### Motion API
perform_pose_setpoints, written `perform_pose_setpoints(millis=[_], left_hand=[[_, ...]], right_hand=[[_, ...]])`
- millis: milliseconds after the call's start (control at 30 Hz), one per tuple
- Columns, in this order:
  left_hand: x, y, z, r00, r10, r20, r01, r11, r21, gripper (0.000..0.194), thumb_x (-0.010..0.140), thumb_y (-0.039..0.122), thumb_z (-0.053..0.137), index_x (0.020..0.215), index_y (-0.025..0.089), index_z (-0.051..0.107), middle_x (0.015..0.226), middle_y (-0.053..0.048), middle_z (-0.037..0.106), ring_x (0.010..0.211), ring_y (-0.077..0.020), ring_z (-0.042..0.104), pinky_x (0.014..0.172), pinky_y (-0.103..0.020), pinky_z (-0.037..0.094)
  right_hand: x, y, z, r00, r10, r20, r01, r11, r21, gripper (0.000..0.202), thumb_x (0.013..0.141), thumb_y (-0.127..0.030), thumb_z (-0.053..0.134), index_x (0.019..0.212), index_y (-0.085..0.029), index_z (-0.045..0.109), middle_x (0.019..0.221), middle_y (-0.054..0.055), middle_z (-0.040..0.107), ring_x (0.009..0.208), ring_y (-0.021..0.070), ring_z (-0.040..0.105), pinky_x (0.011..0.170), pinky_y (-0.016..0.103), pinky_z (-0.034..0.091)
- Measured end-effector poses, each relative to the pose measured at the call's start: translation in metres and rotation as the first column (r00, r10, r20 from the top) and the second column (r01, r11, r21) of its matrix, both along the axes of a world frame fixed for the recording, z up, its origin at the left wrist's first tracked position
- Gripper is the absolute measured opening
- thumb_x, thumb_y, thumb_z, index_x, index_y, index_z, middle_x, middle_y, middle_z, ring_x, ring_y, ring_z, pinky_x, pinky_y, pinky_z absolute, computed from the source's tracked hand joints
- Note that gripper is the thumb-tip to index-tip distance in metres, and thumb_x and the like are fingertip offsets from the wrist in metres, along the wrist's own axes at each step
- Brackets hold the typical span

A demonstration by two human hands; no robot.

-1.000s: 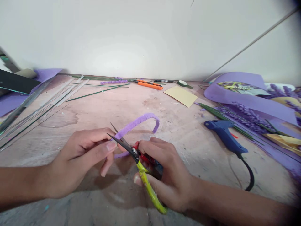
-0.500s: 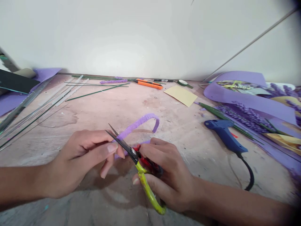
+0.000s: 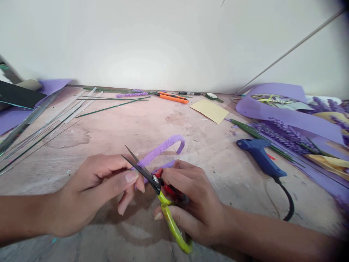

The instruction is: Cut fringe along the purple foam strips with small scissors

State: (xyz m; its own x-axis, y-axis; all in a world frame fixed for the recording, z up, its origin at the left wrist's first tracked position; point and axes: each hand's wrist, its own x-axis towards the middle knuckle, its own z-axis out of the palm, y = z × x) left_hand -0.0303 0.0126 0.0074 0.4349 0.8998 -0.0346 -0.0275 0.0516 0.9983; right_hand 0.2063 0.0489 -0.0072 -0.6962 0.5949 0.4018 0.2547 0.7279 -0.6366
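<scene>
My left hand (image 3: pixel 109 185) pinches a narrow purple paper strip (image 3: pixel 160 149) between thumb and fingers. The strip's free end arches away and curls down at its tip. Fingers of my right hand (image 3: pixel 191 196) are closed round scissors (image 3: pixel 163 198) with a yellow-green handle and a red part mostly covered by my fingers. The dark blades are parted and cross the strip right by my left fingertips. A further length of the purple strip shows beneath the blades and runs toward my right fingers; its end is hidden.
A blue glue gun (image 3: pixel 261 156) with a black cord lies right of my hands. Behind it are lavender stems (image 3: pixel 289 136) and purple sheets (image 3: pixel 275 107). A yellow card (image 3: pixel 209 110), orange cutter (image 3: pixel 173 97) and green tape roll (image 3: pixel 211 96) lie near the wall. Thin rods (image 3: pixel 68 112) spread out left.
Both hands have shifted very slightly downward with the strip and scissors. The strip's arch sits a little lower and flatter. The blades remain parted across it.
</scene>
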Motion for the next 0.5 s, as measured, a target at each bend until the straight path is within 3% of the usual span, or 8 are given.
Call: perform_pose_setpoints(millis=[133,233,333,500], left_hand=[[0.0003,0.0014,-0.0004,0.999,0.050,-0.004,-0.050,0.998,0.028,0.029,0.105,0.039,0.056,0.089,0.020,0.073,0.059,0.004,0.065,0.059,-0.0108,0.057,0.065,-0.020,0.047],[0.0001,0.0027,-0.0004,0.996,0.090,-0.017,-0.089,0.993,0.077,0.032,0.105,0.039,0.056,0.086,0.020,0.073,0.059,0.003,0.065,0.063,-0.0122,0.058,0.064,-0.021,0.046],[-0.0006,0.0037,0.0003,0.996,0.085,-0.010,-0.084,0.992,0.097,0.034,0.105,0.036,0.055,0.081,0.020,0.072,0.060,0.003,0.065,0.062,-0.0121,0.057,0.060,-0.021,0.043],[-0.0022,0.0037,0.0006,0.996,0.074,-0.044,-0.069,0.991,0.112,0.036,0.105,0.031,0.054,0.075,0.020,0.070,0.065,0.002,0.068,0.068,-0.0142,0.060,0.069,-0.023,0.046]], right_hand=[[-0.0007,0.0001,0.0008,1.000,-0.029,0.008,0.029,0.999,-0.030,0.044,0.102,-0.055,0.053,0.075,-0.023,0.040,0.062,-0.006,0.047,0.055,0.0129,0.038,0.061,0.029,0.028],[-0.0017,0.0004,0.0016,0.999,-0.030,0.014,0.030,0.999,-0.039,0.045,0.100,-0.058,0.054,0.075,-0.023,0.041,0.063,-0.005,0.048,0.056,0.0134,0.039,0.061,0.029,0.028],[-0.0026,0.0003,0.0016,0.999,-0.027,0.022,0.027,1.000,-0.016,0.047,0.101,-0.061,0.052,0.076,-0.022,0.041,0.064,-0.006,0.049,0.056,0.0128,0.038,0.062,0.030,0.028],[-0.0025,0.0005,0.0006,0.999,-0.019,0.034,0.018,1.000,0.024,0.042,0.102,-0.053,0.053,0.077,-0.023,0.039,0.065,-0.007,0.047,0.055,0.0123,0.037,0.064,0.030,0.028]])
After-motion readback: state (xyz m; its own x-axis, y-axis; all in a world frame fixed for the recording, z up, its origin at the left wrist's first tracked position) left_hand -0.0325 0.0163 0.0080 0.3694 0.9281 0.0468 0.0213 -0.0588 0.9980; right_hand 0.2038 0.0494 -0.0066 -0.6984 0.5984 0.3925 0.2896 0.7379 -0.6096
